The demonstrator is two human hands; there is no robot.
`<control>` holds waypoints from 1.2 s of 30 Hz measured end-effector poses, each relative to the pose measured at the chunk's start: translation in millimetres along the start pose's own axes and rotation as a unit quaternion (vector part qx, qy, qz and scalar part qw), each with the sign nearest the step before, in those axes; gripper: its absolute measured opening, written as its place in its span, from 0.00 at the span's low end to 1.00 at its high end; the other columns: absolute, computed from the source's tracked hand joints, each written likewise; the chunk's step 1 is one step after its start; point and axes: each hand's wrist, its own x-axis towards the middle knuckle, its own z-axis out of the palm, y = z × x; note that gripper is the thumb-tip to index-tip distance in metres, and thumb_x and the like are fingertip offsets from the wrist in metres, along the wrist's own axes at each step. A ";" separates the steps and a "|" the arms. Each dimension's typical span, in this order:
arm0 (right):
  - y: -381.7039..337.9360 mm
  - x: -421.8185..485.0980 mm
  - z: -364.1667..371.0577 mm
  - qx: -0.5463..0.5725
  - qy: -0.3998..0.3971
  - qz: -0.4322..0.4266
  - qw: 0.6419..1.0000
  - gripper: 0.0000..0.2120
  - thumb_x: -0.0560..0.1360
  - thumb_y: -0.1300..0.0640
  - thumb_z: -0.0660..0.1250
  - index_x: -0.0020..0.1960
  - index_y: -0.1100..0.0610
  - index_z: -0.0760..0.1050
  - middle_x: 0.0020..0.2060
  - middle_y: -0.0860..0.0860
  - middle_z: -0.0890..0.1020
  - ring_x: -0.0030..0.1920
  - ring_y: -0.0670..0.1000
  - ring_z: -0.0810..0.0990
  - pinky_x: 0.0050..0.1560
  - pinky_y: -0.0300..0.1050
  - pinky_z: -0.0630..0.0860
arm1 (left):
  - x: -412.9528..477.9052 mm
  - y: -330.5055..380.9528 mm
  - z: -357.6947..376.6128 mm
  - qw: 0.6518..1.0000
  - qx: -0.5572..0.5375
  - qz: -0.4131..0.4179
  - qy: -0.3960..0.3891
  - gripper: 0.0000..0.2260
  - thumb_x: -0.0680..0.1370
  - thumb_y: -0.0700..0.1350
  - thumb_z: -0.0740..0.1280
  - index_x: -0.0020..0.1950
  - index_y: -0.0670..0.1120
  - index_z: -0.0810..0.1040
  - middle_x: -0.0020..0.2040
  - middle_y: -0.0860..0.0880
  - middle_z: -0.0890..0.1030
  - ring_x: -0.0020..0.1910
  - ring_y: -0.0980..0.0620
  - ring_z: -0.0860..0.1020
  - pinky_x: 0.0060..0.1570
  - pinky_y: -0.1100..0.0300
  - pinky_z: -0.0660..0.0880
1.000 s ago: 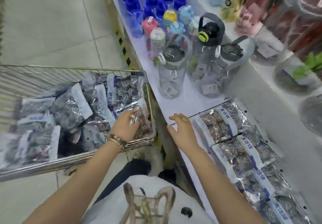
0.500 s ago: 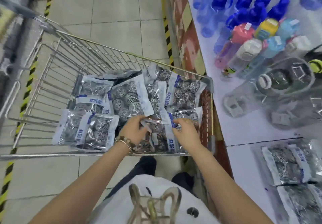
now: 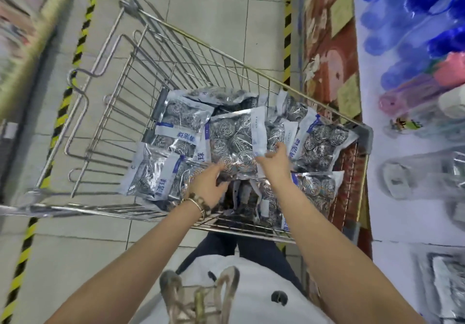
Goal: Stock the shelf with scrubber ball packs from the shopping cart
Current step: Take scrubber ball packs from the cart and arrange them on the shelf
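Scrubber pack [image 3: 234, 142] lies on top of the pile in the shopping cart [image 3: 156, 77], left hand [image 3: 208, 185] gripping its near edge, right hand [image 3: 275, 163] pinching its near-right corner, other packs [image 3: 324, 145] packed around it, shelf [image 3: 415, 225] with bottles [image 3: 427, 9] just right of the cart.

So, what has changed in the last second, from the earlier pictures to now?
The right hand moved from the shelf edge left into the shopping cart. It and the left hand now grip one scrubber ball pack. The other packs stayed in the cart.
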 end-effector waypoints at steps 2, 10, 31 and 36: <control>-8.4 8.8 7.9 -0.101 0.003 -0.007 0.995 0.38 0.71 0.49 0.73 0.74 0.54 0.57 0.65 0.57 0.72 0.59 0.55 0.74 0.61 0.53 0.71 | -2.1 -0.2 4.6 1.000 -0.007 -0.008 -0.002 0.17 0.77 0.46 0.63 0.66 0.51 0.70 0.63 0.51 0.74 0.54 0.51 0.76 0.49 0.60 0.73; -19.8 26.1 21.0 -0.162 0.043 0.042 0.985 0.42 0.68 0.41 0.73 0.72 0.59 0.60 0.65 0.56 0.73 0.64 0.60 0.73 0.64 0.60 0.69 | -8.7 -2.0 12.3 0.997 -0.062 -0.035 -0.015 0.18 0.77 0.48 0.63 0.66 0.52 0.69 0.63 0.52 0.73 0.52 0.53 0.76 0.54 0.53 0.75; 24.6 -28.2 -65.4 0.312 0.030 0.047 0.949 0.27 0.81 0.56 0.59 0.76 0.59 0.55 0.74 0.53 0.63 0.73 0.55 0.62 0.72 0.53 0.58 | -13.1 28.6 30.0 0.856 -0.407 -0.305 -0.090 0.25 0.74 0.58 0.65 0.63 0.43 0.72 0.55 0.45 0.79 0.48 0.49 0.79 0.50 0.51 0.76; 39.6 -39.0 -89.9 0.339 0.050 0.076 0.936 0.20 0.81 0.54 0.59 0.69 0.64 0.65 0.64 0.61 0.74 0.63 0.62 0.73 0.66 0.54 0.69 | -2.0 68.8 34.8 0.673 -0.660 -0.315 -0.114 0.38 0.66 0.59 0.69 0.72 0.46 0.61 0.67 0.38 0.67 0.62 0.39 0.71 0.56 0.47 0.73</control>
